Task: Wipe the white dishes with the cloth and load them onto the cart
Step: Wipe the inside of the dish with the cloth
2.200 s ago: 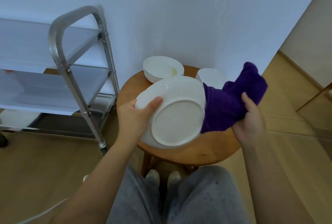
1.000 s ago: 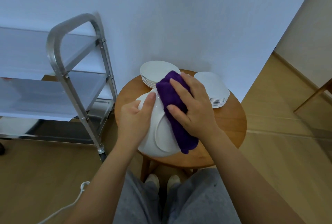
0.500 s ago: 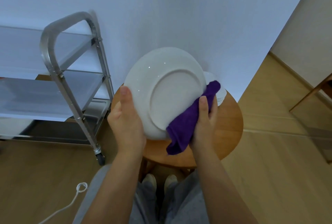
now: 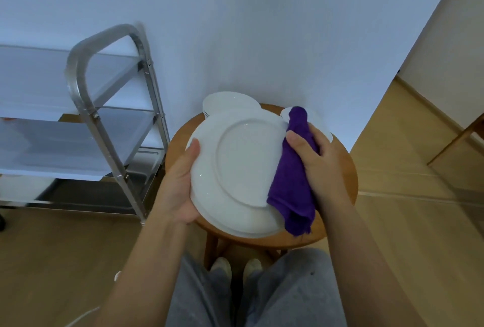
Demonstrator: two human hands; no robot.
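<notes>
Gripping the plate [image 4: 237,169] rim in your left hand [image 4: 180,190] exposes its underside to the cloth [image 4: 293,180] your right hand [image 4: 318,161] clutches.

Plate [image 4: 235,169], held up w/ underside showing: plain white, glossy, no pattern, just a raised foot ring in the same white. Cloth [image 4: 293,185] at its right edge: solid deep purple. Stack [image 4: 230,102] at far side of table: white, as is the 2nd stack [image 4: 320,123] to the right, mostly hidden. Table [image 4: 343,169]: warm orange-brown wood. Cart [image 4: 86,106] on the left: silver-grey metal frame, pale grey shelves. Wall [image 4: 262,25]: pale blue-white, plain. Floor [image 4: 406,235]: light tan wood. Trousers [image 4: 293,292]: mid grey. Shoes [image 4: 222,265] near the table legs: off-white.
</notes>
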